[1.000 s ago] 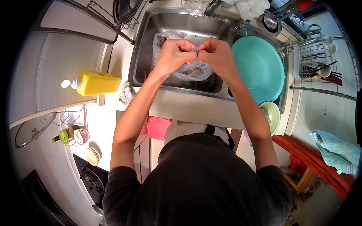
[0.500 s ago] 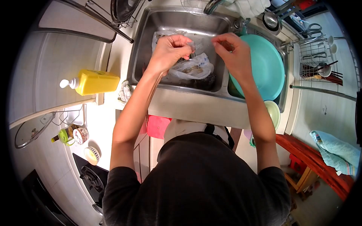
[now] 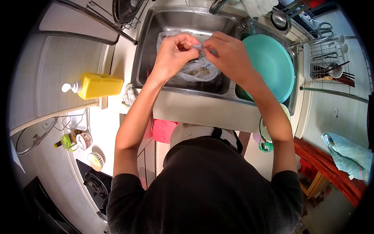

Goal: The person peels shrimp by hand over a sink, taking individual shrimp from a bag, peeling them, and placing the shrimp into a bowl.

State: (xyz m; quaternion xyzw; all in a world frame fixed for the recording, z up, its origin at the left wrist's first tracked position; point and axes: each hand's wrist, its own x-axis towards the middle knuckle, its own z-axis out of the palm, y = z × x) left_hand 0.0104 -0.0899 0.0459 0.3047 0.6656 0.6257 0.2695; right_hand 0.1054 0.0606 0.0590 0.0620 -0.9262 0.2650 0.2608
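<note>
Both hands are raised over the steel sink point(image 3: 146, 50), fingertips almost meeting. A small, pale, translucent piece point(image 3: 198, 46) is pinched in my left hand point(image 3: 173, 54); its exact kind is too small to make out. My right hand point(image 3: 230, 58) is closed in a pinch at the piece's right end. Below them in the basin lies a crumpled clear plastic bag point(image 3: 208, 72) with brownish contents I cannot identify. More of the plastic shows behind my left hand. The floor of the basin is partly hidden by my hands.
A turquoise basin point(image 3: 272, 70) fills the right bowl of the sink. The faucet point(image 3: 216, 6) is at the back. On the left lies a yellow pump bottle point(image 3: 102, 85). A wire rack point(image 3: 323, 58) with chopsticks hangs right; a cloth point(image 3: 346, 156) lies over a red ledge point(image 3: 327, 169).
My right hand has come left and slightly down, closing the gap to my left hand. Its fingertips now meet the pale piece. My left hand stays nearly in place.
</note>
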